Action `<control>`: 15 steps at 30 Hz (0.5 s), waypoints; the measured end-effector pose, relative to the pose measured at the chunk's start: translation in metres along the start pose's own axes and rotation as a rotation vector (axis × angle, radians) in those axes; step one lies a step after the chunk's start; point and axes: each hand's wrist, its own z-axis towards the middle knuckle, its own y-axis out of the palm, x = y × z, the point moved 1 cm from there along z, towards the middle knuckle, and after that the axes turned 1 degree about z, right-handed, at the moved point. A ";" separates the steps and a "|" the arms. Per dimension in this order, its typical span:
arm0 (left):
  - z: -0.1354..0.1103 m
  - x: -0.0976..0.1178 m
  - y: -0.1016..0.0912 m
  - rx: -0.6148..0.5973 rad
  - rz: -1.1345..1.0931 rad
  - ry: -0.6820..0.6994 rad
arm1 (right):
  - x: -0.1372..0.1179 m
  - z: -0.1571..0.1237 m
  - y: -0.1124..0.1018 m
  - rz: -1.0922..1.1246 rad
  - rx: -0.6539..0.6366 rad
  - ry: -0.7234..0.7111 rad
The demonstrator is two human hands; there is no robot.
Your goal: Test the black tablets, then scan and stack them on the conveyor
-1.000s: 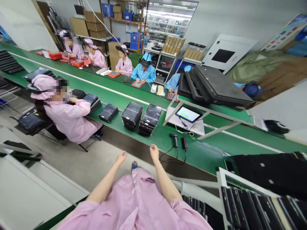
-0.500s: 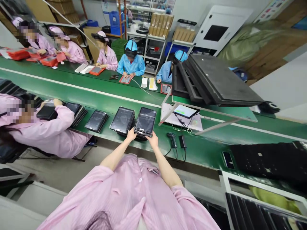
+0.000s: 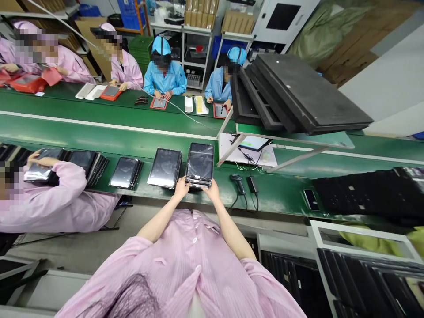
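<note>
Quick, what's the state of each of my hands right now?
Left hand: holding a dark tablet stack by its near left corner.
Right hand: holding the same stack's near right corner.

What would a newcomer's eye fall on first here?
Probably the big black slabs piled on the raised shelf, upper right. Next, near the centre, the left hand and right hand hold the near corners of a stack of dark tablet-like devices at the green bench.

pink fine-striped smock (image 3: pixel 179 260) | small white button (image 3: pixel 194 240) below and midway between bare fingers (image 3: pixel 181 184) | loose pink sleeves (image 3: pixel 135 247), ends well back from fingers
</note>
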 end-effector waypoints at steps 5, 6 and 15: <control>-0.006 -0.008 0.003 -0.019 -0.130 -0.060 | 0.004 -0.007 0.011 0.026 0.018 -0.024; -0.005 -0.007 0.002 -0.022 -0.148 -0.089 | 0.002 -0.007 0.012 0.018 0.026 -0.016; -0.013 0.003 -0.004 -0.028 -0.193 -0.149 | -0.035 -0.059 0.028 0.024 0.330 0.105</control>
